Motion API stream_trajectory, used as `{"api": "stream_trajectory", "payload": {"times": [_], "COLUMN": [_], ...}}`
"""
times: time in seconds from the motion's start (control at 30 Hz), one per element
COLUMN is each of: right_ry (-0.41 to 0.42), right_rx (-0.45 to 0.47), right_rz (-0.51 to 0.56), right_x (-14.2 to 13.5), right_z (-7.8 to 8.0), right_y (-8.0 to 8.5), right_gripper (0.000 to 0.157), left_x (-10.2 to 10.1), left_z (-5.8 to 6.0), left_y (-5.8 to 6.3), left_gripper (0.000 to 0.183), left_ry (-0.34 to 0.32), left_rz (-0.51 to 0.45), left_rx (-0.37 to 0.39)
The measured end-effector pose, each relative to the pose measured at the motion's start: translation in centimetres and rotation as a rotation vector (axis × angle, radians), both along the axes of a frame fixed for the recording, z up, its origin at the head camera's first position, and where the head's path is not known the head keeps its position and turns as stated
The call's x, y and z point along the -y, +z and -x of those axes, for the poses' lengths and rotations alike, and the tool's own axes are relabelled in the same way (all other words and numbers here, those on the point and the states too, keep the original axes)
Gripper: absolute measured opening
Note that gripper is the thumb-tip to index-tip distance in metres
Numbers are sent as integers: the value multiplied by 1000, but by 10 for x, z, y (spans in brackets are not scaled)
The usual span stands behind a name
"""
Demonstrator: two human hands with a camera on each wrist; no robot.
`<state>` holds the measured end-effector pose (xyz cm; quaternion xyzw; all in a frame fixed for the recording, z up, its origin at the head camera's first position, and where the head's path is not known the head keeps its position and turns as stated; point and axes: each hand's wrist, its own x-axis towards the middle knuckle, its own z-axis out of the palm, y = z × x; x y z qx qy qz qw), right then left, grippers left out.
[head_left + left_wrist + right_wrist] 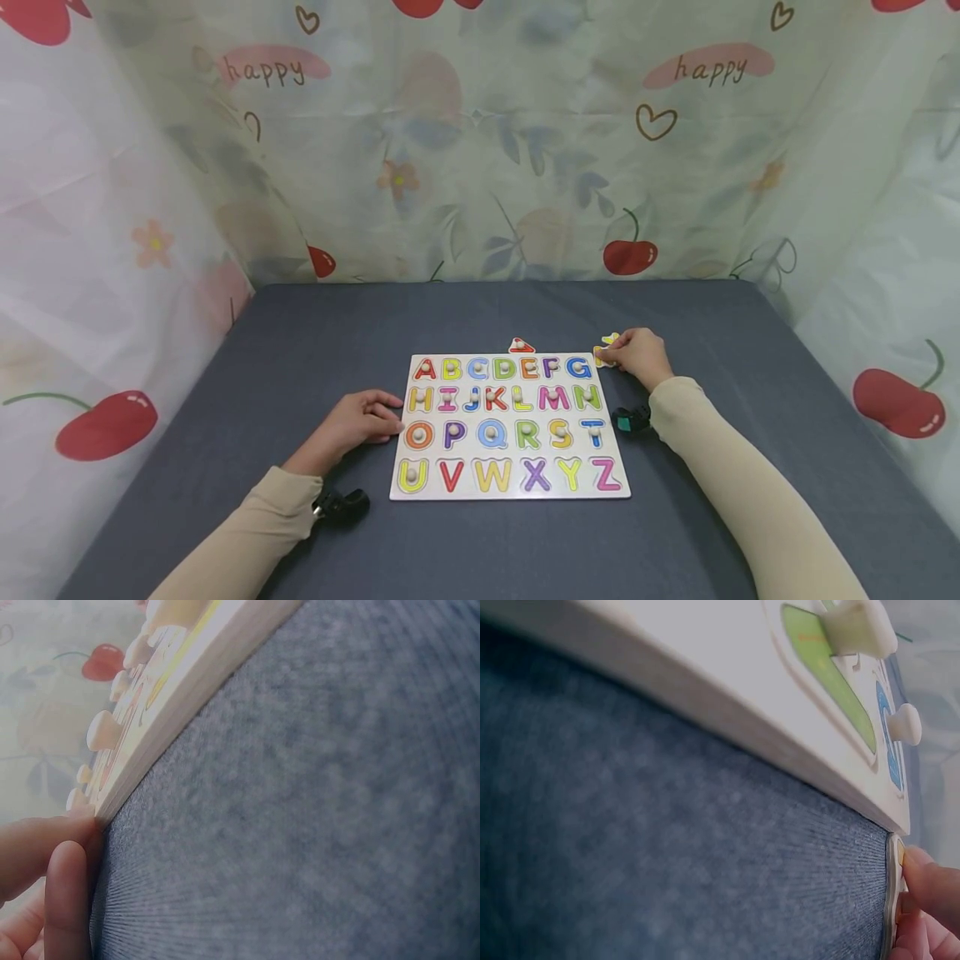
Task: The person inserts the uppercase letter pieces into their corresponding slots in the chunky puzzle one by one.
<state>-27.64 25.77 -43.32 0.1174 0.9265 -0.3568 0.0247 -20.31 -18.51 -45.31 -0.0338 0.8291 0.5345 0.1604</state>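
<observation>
A white wooden alphabet puzzle board (pixel 510 492) lies flat on the cloth, with knobbed letter pieces filling most of its slots. V, W, X, Y and Z show no knobs. My left hand (pixel 367 418) rests at the board's left edge, its fingers loosely bent and touching the rim. Just past the top right corner, my right hand (pixel 641 357) pinches a letter piece (pixel 890 900) with a yellow-orange face, low at the cloth. The fingers partly cover it, so its letter cannot be read. A yellow piece (pixel 611 338) shows right beside those fingertips.
Behind the board's top edge lies a red letter piece (pixel 521 345). Dark grey cloth (pixel 495 550) covers the table. A patterned curtain (pixel 480 167) stands behind and at both sides. Each wrist carries a small black camera (pixel 341 507).
</observation>
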Motion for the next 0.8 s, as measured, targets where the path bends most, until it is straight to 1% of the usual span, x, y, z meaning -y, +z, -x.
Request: {"api": "stream_trajectory", "payload": {"times": [0.23,0.33,0.43,0.63,0.8], "right_ry": [-25,-48,-46,57,153], "right_rx": [-21,-37,-50,-67,-59], "right_rz": [3,6,34,129,163], "right_x": [-1,0,0,5,19], "right_z": [0,-1,-2,-11,-24], "right_y": [2,6,12,29,39], "right_gripper": [27,27,28,29,29], "left_x": [-1,-2,-2,-1,0], "left_z": [0,0,0,0,-1], "left_y": [2,1,1,0,0], "left_gripper": [44,44,44,43,43], "left_ry": [3,7,8,7,9], "left_rz": [8,12,7,-12,-15], "left_rx": [-1,-3,0,-1,-2]}}
